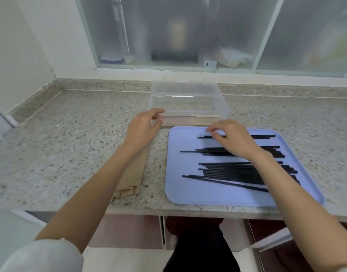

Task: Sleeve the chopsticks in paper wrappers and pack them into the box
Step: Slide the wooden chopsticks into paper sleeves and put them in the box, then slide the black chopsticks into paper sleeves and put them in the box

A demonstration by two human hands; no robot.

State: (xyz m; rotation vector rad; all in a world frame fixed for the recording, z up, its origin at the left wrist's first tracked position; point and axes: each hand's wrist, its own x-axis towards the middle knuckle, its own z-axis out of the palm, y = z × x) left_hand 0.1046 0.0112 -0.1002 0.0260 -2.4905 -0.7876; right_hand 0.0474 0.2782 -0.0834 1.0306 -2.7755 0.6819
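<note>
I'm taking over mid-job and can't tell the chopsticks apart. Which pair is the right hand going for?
Start at the lilac tray on the granite counter. The black chopsticks lie across it in loose groups; take the pair nearest the clear box, at the tray's far edge. That far pair lies alone, apart from the bigger bundles, and the right hand rests over its middle.

Soft, even daylight comes through the frosted window ahead of me, leaving only faint shadows on the speckled counter. Shapes behind the glass are a dim smear. My wide lens bows the counter edge and stretches my forearms at the corners. My left hand and right hand look slightly motion-blurred.
</note>
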